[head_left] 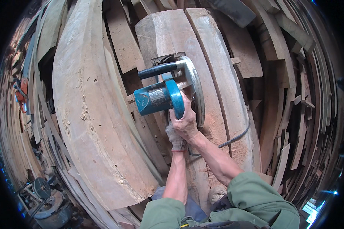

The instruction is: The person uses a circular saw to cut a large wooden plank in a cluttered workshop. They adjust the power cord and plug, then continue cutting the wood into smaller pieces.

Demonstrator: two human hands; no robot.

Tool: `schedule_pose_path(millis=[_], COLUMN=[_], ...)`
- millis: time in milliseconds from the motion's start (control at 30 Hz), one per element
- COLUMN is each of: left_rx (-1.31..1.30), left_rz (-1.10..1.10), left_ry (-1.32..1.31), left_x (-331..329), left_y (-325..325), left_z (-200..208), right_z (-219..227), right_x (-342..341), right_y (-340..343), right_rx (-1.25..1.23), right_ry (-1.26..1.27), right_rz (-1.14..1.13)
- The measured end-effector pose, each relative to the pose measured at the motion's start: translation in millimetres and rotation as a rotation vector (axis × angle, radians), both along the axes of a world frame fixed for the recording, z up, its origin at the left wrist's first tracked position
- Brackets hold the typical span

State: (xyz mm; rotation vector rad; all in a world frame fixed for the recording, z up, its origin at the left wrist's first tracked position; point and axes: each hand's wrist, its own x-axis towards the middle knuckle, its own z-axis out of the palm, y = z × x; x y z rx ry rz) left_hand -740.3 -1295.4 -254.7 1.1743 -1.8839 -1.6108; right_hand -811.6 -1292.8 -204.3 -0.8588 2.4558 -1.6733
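Note:
A blue circular saw (153,100) with a black front handle and a metal guard rests on a thick wooden slab (179,32). My bare right hand (185,119) is closed around the rear of its blue body. Just below and partly behind it, my left hand (176,138), in a knitted glove, is closed at the back of the saw; its fingers are mostly hidden. A long dark cut runs down the slab, to the right of the saw, parting off a strip (221,65). Sawdust (214,128) lies beside the guard.
A black cord (239,137) crosses the slab behind the saw. On the left lies another large slab (88,95). Stacked boards (281,68) crowd the right side. Far left are an orange chainsaw (22,93) and, lower down, a dark machine (51,204).

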Motion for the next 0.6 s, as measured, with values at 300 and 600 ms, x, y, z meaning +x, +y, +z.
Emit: schedule_pose_path(millis=[300, 600], left_rx=[-0.009, 0.038], left_rz=[0.057, 0.011], left_ry=[-0.010, 0.040], left_x=[-9, -13], left_y=[-4, -9], left_z=[-13, -22], right_z=[0, 2], right_x=[-8, -16], right_y=[-6, -13], right_rx=[-0.002, -0.007], right_ry=[-0.027, -0.003], right_rz=[0.017, 0.018])
